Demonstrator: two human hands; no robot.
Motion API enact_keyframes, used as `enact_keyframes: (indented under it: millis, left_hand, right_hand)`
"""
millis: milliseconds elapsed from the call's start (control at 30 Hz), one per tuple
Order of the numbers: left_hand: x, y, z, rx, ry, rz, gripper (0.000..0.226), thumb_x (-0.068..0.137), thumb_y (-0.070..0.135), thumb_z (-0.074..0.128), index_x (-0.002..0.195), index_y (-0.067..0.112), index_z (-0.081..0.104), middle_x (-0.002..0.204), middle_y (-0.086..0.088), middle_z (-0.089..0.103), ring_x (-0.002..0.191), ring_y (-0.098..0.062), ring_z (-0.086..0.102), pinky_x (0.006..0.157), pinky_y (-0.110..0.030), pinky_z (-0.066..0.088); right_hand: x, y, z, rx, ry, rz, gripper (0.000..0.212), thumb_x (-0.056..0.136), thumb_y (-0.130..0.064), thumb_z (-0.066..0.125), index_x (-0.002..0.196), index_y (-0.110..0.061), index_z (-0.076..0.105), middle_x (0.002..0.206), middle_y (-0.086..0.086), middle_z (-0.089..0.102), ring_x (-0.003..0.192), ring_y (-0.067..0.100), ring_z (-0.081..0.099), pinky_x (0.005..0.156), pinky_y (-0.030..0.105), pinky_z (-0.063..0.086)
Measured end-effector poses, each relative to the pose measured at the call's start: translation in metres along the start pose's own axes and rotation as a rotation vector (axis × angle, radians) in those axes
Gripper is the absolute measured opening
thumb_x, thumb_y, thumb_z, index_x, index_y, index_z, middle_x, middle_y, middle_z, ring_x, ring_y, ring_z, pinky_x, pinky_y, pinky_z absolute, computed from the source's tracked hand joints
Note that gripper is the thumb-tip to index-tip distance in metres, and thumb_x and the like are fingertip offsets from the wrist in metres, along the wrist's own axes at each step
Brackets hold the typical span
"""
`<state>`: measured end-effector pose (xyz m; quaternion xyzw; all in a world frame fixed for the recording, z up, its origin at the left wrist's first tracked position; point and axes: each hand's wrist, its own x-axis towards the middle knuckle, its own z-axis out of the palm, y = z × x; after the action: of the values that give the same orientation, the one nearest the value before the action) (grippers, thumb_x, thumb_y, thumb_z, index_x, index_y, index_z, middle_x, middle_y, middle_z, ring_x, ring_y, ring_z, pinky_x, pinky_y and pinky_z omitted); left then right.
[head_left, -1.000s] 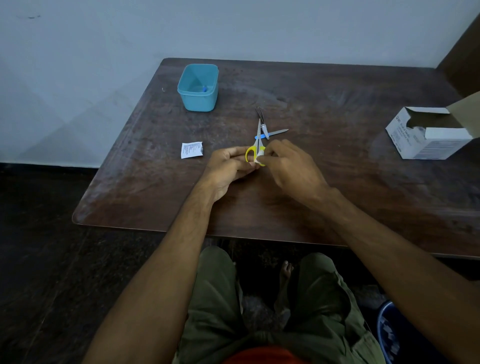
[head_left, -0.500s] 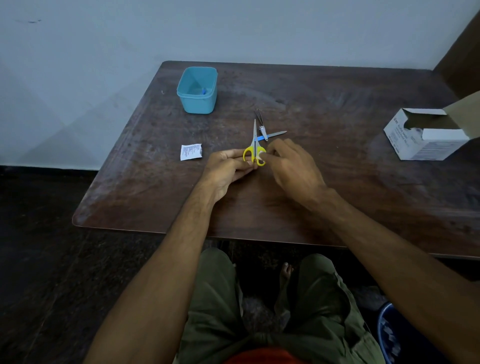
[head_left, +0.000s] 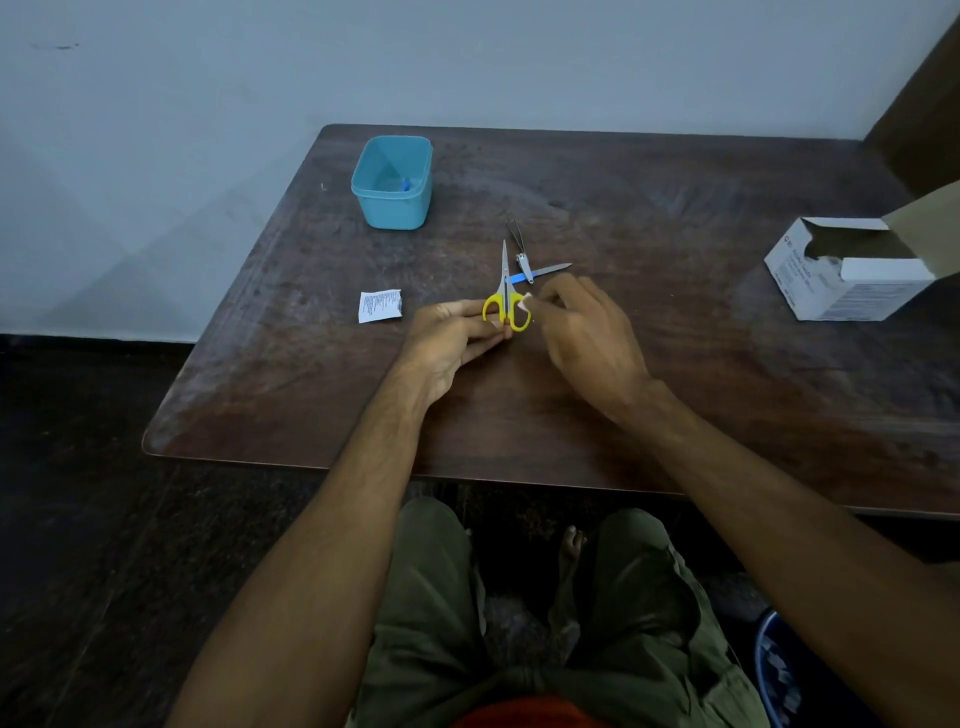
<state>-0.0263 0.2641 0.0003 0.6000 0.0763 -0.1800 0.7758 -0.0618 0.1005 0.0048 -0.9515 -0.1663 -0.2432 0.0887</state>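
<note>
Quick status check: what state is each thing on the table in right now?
scissors: blades shut, handles gripped by left hand.
white pad: pinched by right hand at the scissors' handle.
tub: lidless, open.
box: flap open.
sachet: lying flat.
nail clipper: lying untouched.

On my dark wooden table (head_left: 675, 374) a teal plastic tub (head_left: 392, 208) stands at eleven o'clock, a small blue bit (head_left: 405, 183) inside. A printed white sachet (head_left: 380, 306) lies at nine, an open white carton (head_left: 852, 291) at three; nail clipper (head_left: 523, 265), tweezers (head_left: 514, 233) and blue-handled file (head_left: 551, 269) cluster near centre
</note>
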Motion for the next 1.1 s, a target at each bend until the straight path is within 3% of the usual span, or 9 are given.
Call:
enact_keyframes:
  millis: [100,200,300,400,633,833,1100]
  left_hand:
    - [-0.001,0.0,-0.001,-0.017,-0.005,0.003,0.02,0.083,-0.012,0.061,0.096,0.0,0.069,0.083,-0.009,0.074,0.076,-0.016,0.071,0.069,-0.02,0.056]
    - [0.0,0.0,-0.001,-0.018,-0.005,0.01,0.021,0.083,-0.012,0.06,0.097,0.001,0.069,0.081,-0.006,0.075,0.075,-0.015,0.071,0.069,-0.019,0.056]
    - [0.001,0.0,-0.001,-0.002,-0.009,0.016,0.021,0.084,-0.01,0.06,0.093,0.005,0.072,0.084,-0.006,0.076,0.079,-0.014,0.072,0.069,-0.019,0.056]
    - [0.002,-0.002,-0.001,-0.01,0.0,0.025,0.015,0.086,-0.006,0.06,0.094,0.002,0.071,0.082,-0.009,0.074,0.076,-0.015,0.071,0.069,-0.018,0.056]
    - [0.001,-0.002,-0.006,-0.032,-0.036,0.03,0.012,0.088,0.0,0.063,0.099,-0.002,0.069,0.084,-0.009,0.074,0.076,-0.015,0.072,0.071,-0.019,0.057]
    - [0.002,-0.002,-0.007,-0.044,-0.029,0.035,0.012,0.089,0.0,0.062,0.099,-0.001,0.069,0.082,-0.008,0.075,0.075,-0.014,0.072,0.07,-0.018,0.056]
    - [0.001,-0.002,-0.006,-0.079,-0.026,0.021,0.011,0.089,0.0,0.062,0.097,-0.001,0.069,0.081,-0.008,0.075,0.075,-0.015,0.072,0.068,-0.017,0.056]
  right_hand:
    - [0.009,0.0,0.002,0.03,-0.033,0.057,0.018,0.086,-0.004,0.057,0.101,-0.005,0.068,0.096,0.011,0.061,0.086,0.032,0.056,0.061,0.038,0.047]
    - [-0.002,-0.01,0.008,0.036,-0.022,-0.006,0.011,0.085,-0.005,0.063,0.094,-0.006,0.069,0.09,0.01,0.062,0.079,0.032,0.057,0.058,0.035,0.044]
    - [-0.015,-0.013,0.009,0.104,0.008,-0.023,0.017,0.084,-0.004,0.063,0.099,-0.006,0.071,0.089,0.011,0.063,0.076,0.031,0.058,0.055,0.033,0.046]
    - [-0.008,-0.005,0.004,0.255,0.061,0.105,0.024,0.086,-0.001,0.056,0.105,-0.004,0.071,0.094,0.015,0.062,0.081,0.032,0.06,0.064,0.035,0.05]
    - [0.017,0.0,0.008,0.467,0.037,0.234,0.031,0.086,0.006,0.052,0.106,-0.005,0.072,0.099,0.011,0.066,0.091,0.022,0.063,0.079,0.024,0.045]
    - [0.0,-0.003,0.011,0.621,0.125,0.329,0.022,0.089,-0.005,0.061,0.106,-0.012,0.073,0.091,-0.003,0.066,0.08,0.006,0.06,0.07,0.01,0.045]
    - [0.013,-0.006,0.011,0.605,0.163,0.346,0.024,0.087,-0.001,0.061,0.104,-0.011,0.074,0.097,0.002,0.071,0.087,0.008,0.063,0.075,0.016,0.049]
